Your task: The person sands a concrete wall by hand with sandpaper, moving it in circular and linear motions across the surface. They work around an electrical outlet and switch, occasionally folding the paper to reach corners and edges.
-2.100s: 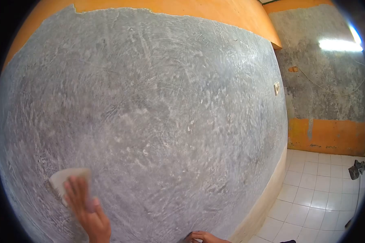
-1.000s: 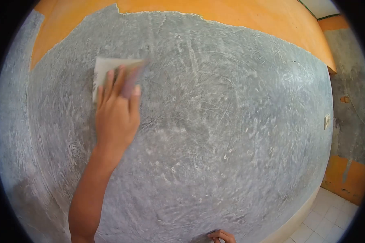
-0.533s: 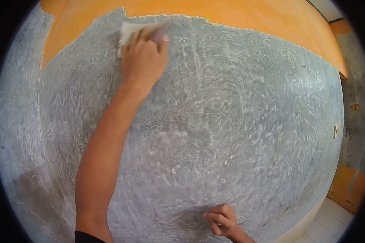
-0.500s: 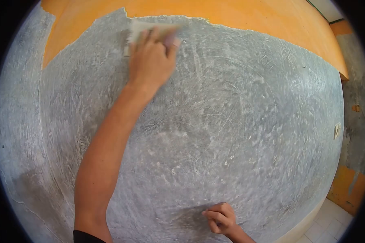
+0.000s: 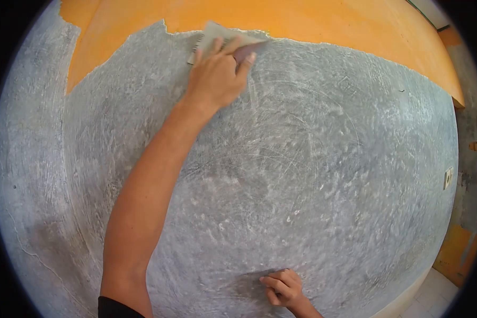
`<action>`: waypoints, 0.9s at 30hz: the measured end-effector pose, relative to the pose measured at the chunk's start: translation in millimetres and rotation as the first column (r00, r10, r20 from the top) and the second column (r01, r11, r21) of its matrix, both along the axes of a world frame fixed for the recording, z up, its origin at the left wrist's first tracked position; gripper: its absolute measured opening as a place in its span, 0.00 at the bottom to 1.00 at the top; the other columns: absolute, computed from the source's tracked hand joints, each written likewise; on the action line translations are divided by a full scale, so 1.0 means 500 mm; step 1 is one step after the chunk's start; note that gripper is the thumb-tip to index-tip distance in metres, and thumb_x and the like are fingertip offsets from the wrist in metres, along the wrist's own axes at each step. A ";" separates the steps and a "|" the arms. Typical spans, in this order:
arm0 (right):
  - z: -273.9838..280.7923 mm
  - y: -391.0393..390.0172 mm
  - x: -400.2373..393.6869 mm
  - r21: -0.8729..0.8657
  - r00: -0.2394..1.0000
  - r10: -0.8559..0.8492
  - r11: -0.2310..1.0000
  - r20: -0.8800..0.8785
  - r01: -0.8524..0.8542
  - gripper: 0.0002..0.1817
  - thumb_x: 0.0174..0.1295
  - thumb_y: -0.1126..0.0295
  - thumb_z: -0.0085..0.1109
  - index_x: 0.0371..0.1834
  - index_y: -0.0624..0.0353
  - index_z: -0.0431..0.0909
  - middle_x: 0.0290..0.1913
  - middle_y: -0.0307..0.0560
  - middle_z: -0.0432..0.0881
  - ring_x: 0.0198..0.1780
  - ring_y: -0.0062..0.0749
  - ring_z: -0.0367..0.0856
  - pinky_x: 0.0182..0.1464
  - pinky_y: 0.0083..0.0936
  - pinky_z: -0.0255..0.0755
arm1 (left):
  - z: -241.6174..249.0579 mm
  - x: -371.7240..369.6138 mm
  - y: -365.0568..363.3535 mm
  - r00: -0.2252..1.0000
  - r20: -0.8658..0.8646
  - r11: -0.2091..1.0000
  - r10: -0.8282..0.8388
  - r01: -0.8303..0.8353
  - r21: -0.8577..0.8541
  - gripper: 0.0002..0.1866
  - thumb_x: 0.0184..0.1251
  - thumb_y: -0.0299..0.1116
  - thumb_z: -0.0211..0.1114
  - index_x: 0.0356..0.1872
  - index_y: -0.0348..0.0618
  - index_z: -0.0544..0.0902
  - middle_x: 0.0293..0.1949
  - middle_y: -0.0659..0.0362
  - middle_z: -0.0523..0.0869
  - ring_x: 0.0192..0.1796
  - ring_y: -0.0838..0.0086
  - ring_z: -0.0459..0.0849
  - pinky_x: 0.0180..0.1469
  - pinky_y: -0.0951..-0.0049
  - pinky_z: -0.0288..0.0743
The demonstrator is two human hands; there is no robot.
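At the upper left, my left hand (image 5: 217, 79) presses a sheet of sandpaper (image 5: 217, 36) flat against the wall, just at the jagged lower edge of the orange paint (image 5: 302, 18). A folded brownish-purple part of the sheet shows between thumb and fingers. Bare grey plaster (image 5: 259, 175) with pale curved scratches spreads below. Low in the view, my right hand (image 5: 285, 289) is curled closed near the wall; whether anything lies inside its fingers is hidden.
A wall socket (image 5: 448, 178) is at the right, near the wall's edge. Beyond it stands another wall with orange patches (image 5: 453, 249). Pale floor tiles (image 5: 432, 294) show at the lower right. A dark stain (image 5: 55, 244) marks the left wall.
My left hand and the sheet have moved a little right and tilted. My right hand remains curled, slightly further left and lower. The whole view has shifted slightly.
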State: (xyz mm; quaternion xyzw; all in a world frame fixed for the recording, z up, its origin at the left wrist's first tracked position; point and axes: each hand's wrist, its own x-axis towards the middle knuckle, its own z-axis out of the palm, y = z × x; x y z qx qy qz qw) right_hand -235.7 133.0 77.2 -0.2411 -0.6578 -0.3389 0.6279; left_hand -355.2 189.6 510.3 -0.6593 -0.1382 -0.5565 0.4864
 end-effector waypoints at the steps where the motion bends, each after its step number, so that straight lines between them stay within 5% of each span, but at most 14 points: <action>1: -0.001 0.005 -0.001 0.006 1.000 0.017 1.000 0.000 -0.017 0.18 0.36 0.80 0.62 0.35 0.56 0.85 0.29 0.37 0.83 0.23 0.26 0.73 0.26 0.23 0.64 | 0.006 -0.003 -0.005 0.997 0.080 0.999 0.017 -0.013 -0.042 0.33 0.80 0.55 0.38 0.64 0.37 0.78 0.72 0.50 0.70 0.77 0.51 0.59 0.78 0.49 0.48; 3: -0.001 0.008 -0.002 0.007 1.000 0.026 1.000 -0.009 -0.026 0.17 0.37 0.80 0.62 0.35 0.56 0.85 0.29 0.37 0.83 0.23 0.26 0.73 0.26 0.23 0.65 | 0.015 -0.014 -0.011 0.969 0.240 0.990 0.062 -0.029 -0.139 0.33 0.80 0.56 0.38 0.63 0.37 0.78 0.72 0.49 0.70 0.77 0.51 0.58 0.78 0.48 0.46; 7: -0.003 0.003 0.003 -0.014 0.999 0.037 0.999 -0.010 -0.037 0.16 0.38 0.79 0.62 0.34 0.56 0.85 0.29 0.37 0.82 0.24 0.26 0.73 0.26 0.24 0.65 | -0.010 -0.005 -0.010 0.994 0.012 0.993 -0.104 0.105 -0.060 0.33 0.80 0.57 0.38 0.65 0.38 0.76 0.71 0.50 0.72 0.78 0.51 0.57 0.78 0.48 0.44; 10: -0.006 0.005 0.004 -0.012 0.999 0.040 0.999 -0.015 -0.040 0.16 0.38 0.79 0.62 0.35 0.57 0.85 0.30 0.37 0.82 0.25 0.26 0.74 0.26 0.24 0.66 | -0.005 -0.004 -0.002 0.946 0.322 0.997 -0.024 0.048 -0.067 0.29 0.80 0.53 0.40 0.68 0.45 0.74 0.69 0.51 0.75 0.77 0.52 0.60 0.78 0.47 0.45; 13: -0.004 0.001 0.005 -0.022 1.000 0.028 0.999 0.014 -0.027 0.16 0.39 0.79 0.63 0.35 0.56 0.85 0.30 0.37 0.82 0.25 0.27 0.74 0.27 0.24 0.66 | -0.034 -0.009 -0.030 0.995 0.002 0.986 -0.104 0.103 -0.133 0.29 0.80 0.52 0.41 0.65 0.40 0.75 0.70 0.52 0.73 0.77 0.54 0.61 0.78 0.48 0.46; 16: -0.007 -0.002 0.005 -0.029 1.000 0.001 1.000 0.024 0.000 0.15 0.39 0.79 0.63 0.35 0.56 0.85 0.30 0.37 0.81 0.26 0.28 0.74 0.28 0.25 0.67 | -0.018 -0.028 -0.012 0.936 0.316 0.969 -0.153 0.205 -0.137 0.29 0.81 0.50 0.41 0.62 0.36 0.78 0.70 0.50 0.72 0.77 0.57 0.61 0.78 0.47 0.46; 19: -0.004 -0.005 -0.005 -0.042 0.998 -0.055 0.998 0.007 0.056 0.15 0.38 0.79 0.63 0.34 0.55 0.85 0.29 0.37 0.81 0.25 0.29 0.73 0.29 0.26 0.65 | -0.053 -0.060 -0.020 0.981 -0.087 0.970 -0.171 0.152 -0.188 0.28 0.81 0.48 0.41 0.60 0.35 0.79 0.70 0.47 0.72 0.77 0.57 0.61 0.77 0.45 0.46; 23: -0.011 0.001 -0.024 -0.004 0.989 -0.143 0.990 -0.045 0.143 0.16 0.36 0.79 0.60 0.32 0.53 0.84 0.27 0.37 0.80 0.24 0.29 0.72 0.28 0.28 0.62 | -0.046 -0.118 0.035 0.934 0.337 0.990 -0.120 0.138 -0.031 0.28 0.80 0.49 0.44 0.59 0.35 0.81 0.69 0.50 0.74 0.74 0.54 0.65 0.77 0.48 0.48; 26: 0.022 -0.005 -0.070 0.030 0.979 -0.198 0.979 -0.048 0.200 0.15 0.37 0.80 0.60 0.31 0.53 0.84 0.26 0.37 0.79 0.24 0.29 0.72 0.28 0.28 0.61 | -0.087 -0.181 0.033 0.973 -0.098 0.977 -0.210 0.205 -0.054 0.27 0.80 0.48 0.45 0.59 0.36 0.81 0.68 0.53 0.75 0.75 0.56 0.65 0.77 0.50 0.50; 27: 0.028 -0.001 -0.086 0.028 0.983 -0.177 0.984 -0.052 0.178 0.15 0.37 0.80 0.59 0.31 0.53 0.84 0.27 0.36 0.79 0.24 0.29 0.72 0.29 0.28 0.61 | -0.097 -0.203 0.028 0.985 -0.071 0.987 -0.157 0.155 -0.026 0.27 0.79 0.49 0.46 0.61 0.37 0.80 0.68 0.54 0.76 0.75 0.60 0.65 0.77 0.50 0.51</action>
